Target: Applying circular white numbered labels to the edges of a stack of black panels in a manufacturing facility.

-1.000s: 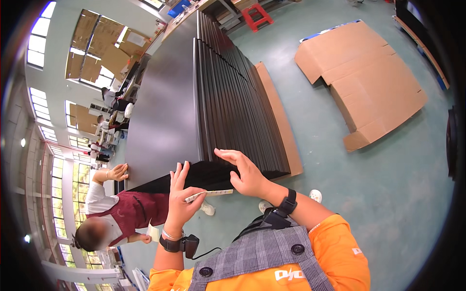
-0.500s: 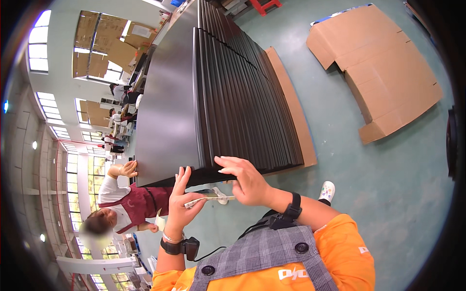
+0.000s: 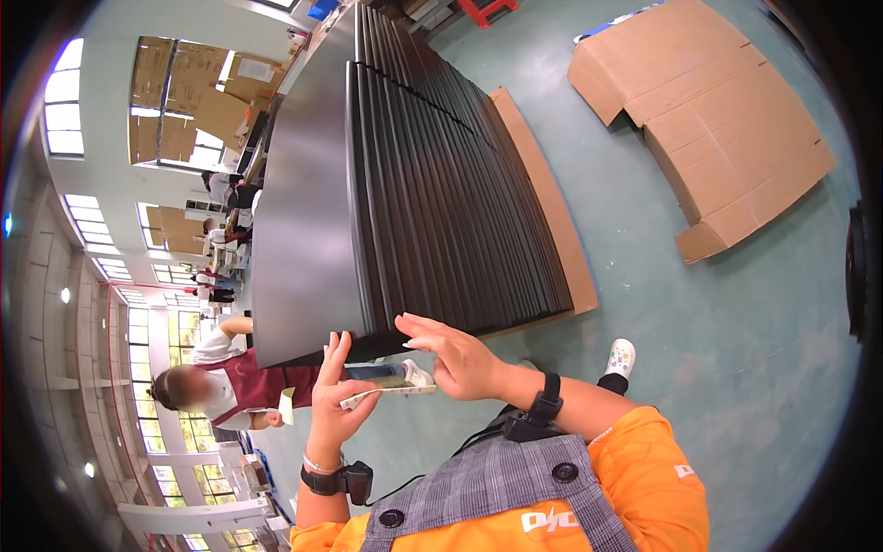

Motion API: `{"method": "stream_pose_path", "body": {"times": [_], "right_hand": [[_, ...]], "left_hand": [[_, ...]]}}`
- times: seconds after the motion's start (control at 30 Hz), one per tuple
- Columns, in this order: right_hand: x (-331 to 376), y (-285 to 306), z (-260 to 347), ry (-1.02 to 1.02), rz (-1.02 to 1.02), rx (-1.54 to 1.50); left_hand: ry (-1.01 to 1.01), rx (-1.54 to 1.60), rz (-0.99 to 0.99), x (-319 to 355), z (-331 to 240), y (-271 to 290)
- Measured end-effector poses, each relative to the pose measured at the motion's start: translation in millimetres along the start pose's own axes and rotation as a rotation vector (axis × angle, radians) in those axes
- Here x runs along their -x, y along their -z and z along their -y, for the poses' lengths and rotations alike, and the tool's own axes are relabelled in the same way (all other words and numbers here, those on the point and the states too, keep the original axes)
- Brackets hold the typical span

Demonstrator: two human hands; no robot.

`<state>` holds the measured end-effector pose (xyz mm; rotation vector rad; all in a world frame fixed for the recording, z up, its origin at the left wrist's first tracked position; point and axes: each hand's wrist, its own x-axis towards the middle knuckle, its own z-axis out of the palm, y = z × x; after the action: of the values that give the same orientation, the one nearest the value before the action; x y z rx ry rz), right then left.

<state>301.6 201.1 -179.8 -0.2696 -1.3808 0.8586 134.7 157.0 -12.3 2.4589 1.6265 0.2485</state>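
A thin pale strip [image 3: 395,392], perhaps paper seen nearly edge-on, is pinched in my left hand [image 3: 333,400] between the thumb and lower fingers. That hand's upper fingers stretch up to the near edge of a tall stack of dark flat panels [image 3: 460,202]. Fingers extended, my right hand [image 3: 467,366] is at the near corner of the stack; whether its tips touch the panels I cannot tell. The strip's right end lies close by the right palm, where the thumb is hidden.
Brown cardboard [image 3: 713,129] lies on the green floor at right. More cardboard [image 3: 538,193] shows under the stack. At left, beside the stack, a person in a maroon apron [image 3: 262,391] holds a pale yellow slip [image 3: 287,405]. Other people work farther back. A red stool [image 3: 487,11] stands far off.
The person at left has taken their raised hand off the stack's corner. My hands remain near the stack's edge, shifted slightly down in view, and the strip looks flatter.
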Motion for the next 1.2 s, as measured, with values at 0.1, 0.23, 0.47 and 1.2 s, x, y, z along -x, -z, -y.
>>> {"method": "stream_pose_path", "body": {"times": [0.1,0.23,0.47,1.2], "right_hand": [[10,3,-4,-0.025,-0.011,0.025],[19,3,-8,-0.065,-0.031,0.035],[46,3,-17,-0.131,-0.057,0.131],[63,11,-21,-0.489,-0.232,0.235]], "left_hand": [[0.007,-0.006,0.004,1,0,0],[0.019,-0.004,0.007,0,0,3],[0.06,0.002,0.015,3,-1,2],[0.015,0.028,0.033,1,0,2]]}}
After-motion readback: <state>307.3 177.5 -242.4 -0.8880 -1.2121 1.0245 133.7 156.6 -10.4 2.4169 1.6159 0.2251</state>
